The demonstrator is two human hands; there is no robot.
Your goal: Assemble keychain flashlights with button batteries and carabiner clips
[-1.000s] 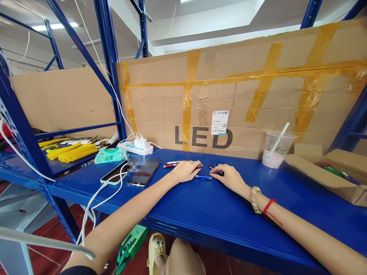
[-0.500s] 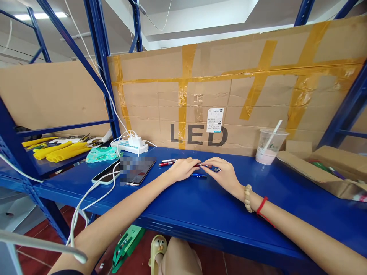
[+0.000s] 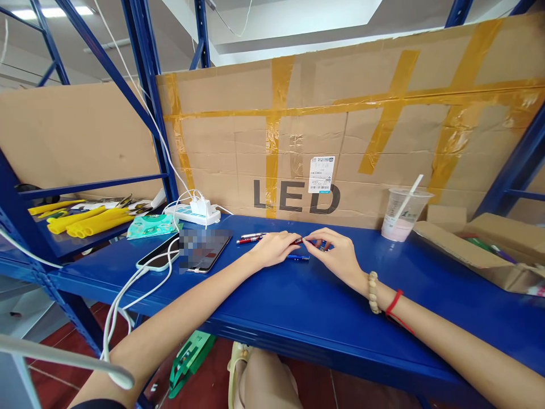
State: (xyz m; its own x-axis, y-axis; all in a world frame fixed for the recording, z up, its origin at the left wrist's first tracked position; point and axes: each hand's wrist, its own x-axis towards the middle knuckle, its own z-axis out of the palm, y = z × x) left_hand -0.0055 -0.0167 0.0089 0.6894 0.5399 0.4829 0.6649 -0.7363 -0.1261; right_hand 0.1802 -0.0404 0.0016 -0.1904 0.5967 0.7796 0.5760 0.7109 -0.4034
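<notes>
My left hand [image 3: 276, 249] is closed palm-down over a red pen [image 3: 297, 241], whose end shows past the fingertips. At that end, thumb and forefinger of my right hand [image 3: 336, 251] pinch together; whatever small part lies between them is too tiny to make out. Behind my right fingers, part of another pen [image 3: 325, 246] shows. A blue pen [image 3: 298, 258] lies on the table just in front of the fingertips. To the left of my left hand rest a second red pen [image 3: 246, 241] and a silver pen [image 3: 252, 235], partly covered by the hand.
On the blue table [image 3: 264, 301] lie a tablet [image 3: 213, 253], a phone [image 3: 159, 255] with white cables, a power strip [image 3: 187, 214] and a wipes packet [image 3: 151, 226]. A drink cup [image 3: 398, 218] and open carton [image 3: 464, 250] stand right. A cardboard sheet [image 3: 238, 153] rises behind.
My right hand has shifted slightly right, its thumb and forefinger making a rounder pinch at the pen's end. My left hand stays over the pen. The view has tilted a little.
</notes>
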